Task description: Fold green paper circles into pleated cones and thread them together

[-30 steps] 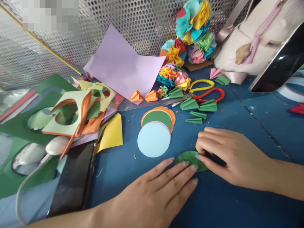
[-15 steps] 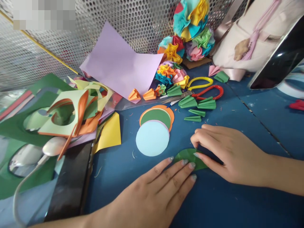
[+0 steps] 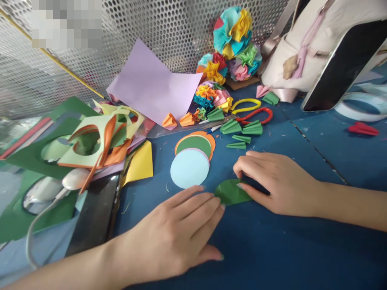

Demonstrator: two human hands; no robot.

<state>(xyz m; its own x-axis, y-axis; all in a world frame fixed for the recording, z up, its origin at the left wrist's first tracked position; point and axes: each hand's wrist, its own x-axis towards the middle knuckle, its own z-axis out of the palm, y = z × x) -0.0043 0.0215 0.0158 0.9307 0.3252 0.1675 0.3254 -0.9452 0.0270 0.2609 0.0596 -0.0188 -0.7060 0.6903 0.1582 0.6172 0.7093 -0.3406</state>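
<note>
I see folded green paper just right of light blue circle, long axis left-right; right hand fingertips pinch it, left hand flat beside it, fingers together.

A paper-craft workbench: cut coloured sheets, scissors, folded-paper flower balls, perforated metal screen.

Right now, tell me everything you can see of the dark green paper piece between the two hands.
The dark green paper piece is thin, matte paper with a rounded outline, like a half disc, lying flat on the blue table. Its right part is hidden under the right hand, one fingertip pressing on it. The left hand lies flat, fingertips at its lower left edge; contact is unclear. It lies apart from the light blue paper circle.
</note>
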